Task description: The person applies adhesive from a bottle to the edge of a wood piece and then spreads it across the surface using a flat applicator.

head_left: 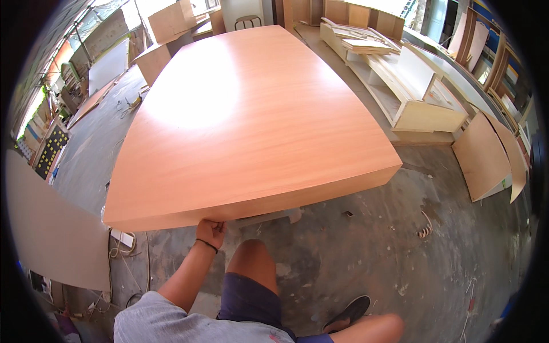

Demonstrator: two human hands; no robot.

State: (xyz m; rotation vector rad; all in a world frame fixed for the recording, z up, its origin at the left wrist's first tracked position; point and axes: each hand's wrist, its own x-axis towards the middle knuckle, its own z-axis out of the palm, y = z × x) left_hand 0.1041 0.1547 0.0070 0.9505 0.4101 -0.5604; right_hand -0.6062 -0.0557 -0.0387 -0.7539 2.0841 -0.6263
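Note:
A large wood-grain tabletop (274, 120) with a thick front edge spreads out before me, its glossy surface catching bright light. My left hand (210, 230), with a dark band at the wrist, is at the lower side of that front edge, left of its middle. Its fingers are curled and touch the underside edge; what they hold, if anything, is hidden. Beneath the top, a pale support piece (269, 217) partly shows. My right hand is out of view.
Unfinished plywood cabinet frames (429, 114) lie to the right, with loose boards (369, 44) on top. Thin bent panels (486, 154) stand near them. A pale sheet (57, 228) rises at left beside a white power strip (123, 237) and cords. A coiled cord (425, 228) lies on the stained floor.

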